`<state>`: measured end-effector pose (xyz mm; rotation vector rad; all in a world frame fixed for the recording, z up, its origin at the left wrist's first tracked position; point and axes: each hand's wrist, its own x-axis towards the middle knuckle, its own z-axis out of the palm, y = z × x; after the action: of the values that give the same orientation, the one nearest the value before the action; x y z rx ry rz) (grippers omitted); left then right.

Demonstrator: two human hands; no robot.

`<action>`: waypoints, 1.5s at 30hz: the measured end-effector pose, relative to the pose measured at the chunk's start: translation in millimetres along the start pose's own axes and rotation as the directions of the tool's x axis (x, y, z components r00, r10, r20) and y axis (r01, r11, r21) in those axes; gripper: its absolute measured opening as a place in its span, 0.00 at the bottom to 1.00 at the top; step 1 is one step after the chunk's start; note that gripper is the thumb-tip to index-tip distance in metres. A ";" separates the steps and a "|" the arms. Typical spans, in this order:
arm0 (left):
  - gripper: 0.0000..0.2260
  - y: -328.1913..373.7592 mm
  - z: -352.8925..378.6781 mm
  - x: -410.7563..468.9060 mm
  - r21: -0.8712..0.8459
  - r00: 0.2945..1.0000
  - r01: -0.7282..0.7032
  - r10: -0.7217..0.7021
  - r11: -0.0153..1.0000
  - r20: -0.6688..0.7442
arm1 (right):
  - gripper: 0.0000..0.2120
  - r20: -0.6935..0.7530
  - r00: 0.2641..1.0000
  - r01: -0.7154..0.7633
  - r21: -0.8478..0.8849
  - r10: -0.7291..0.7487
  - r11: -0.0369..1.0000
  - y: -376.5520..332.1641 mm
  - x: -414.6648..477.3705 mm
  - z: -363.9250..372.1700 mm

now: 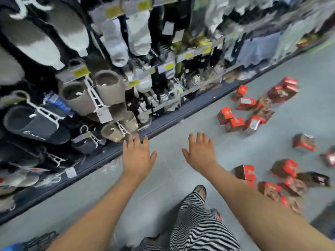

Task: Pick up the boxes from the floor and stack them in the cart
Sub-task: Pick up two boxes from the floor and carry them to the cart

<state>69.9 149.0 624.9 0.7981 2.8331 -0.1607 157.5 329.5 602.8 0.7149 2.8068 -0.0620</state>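
Along the right edge of the view, several of the small red-and-brown cardboard boxes (244,172) are smeared by motion blur. The nearest ones are partly hidden behind the right forearm, and their printing cannot be read. At the bottom-left corner a blue object (10,248) is cut off by the frame and cannot be identified.

The boxes are rectangular, with glossy red panels and brown sides, and lie tumbled at many angles on the smooth pale grey floor (172,127). On the left stands a shop shelf with a dark blue base rail (163,122). It carries soft grey felt-like slippers (108,91) on white plastic hangers, with knitted pale socks (116,44) above. Black-and-white striped trousers (195,225) and a sandalled foot (200,192) show below.

The left grip (138,157) and right grip (199,153), both bare hands, reach forward side by side, palms down and fingers straight and spread. Each is released and holds nothing. All boxes lie on the floor to the right of the right grip, and none touches it. A far cluster (235,122) lies beyond the right grip, and the near cluster lies beside the right forearm. The left grip hovers near the base rail, well apart from the boxes.
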 end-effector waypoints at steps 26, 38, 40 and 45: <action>0.29 487.3 238.5 212.8 0.046 0.137 -0.991 0.963 0.130 0.233 | 0.29 0.440 0.516 -0.832 0.461 0.735 0.309 366.6 -43.6 324.5; 0.42 615.6 573.0 288.5 0.066 -0.434 -0.897 0.899 -0.438 0.062 | 0.57 0.366 0.692 -0.721 0.382 0.622 0.578 414.5 -7.8 632.9; 0.45 637.7 607.0 297.8 0.113 -0.513 -0.850 0.857 -0.515 0.051 | 0.56 0.292 0.727 -0.686 0.341 0.621 0.642 419.2 -2.4 657.4; 0.44 675.1 646.4 311.1 0.189 -0.636 -0.757 0.772 -0.625 0.006 | 0.50 0.088 0.769 -0.627 0.292 0.633 0.722 415.8 9.9 693.1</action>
<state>265.7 778.4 -107.1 3.0976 0.5328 0.1434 502.4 629.9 -63.7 1.7191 2.4225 -0.3735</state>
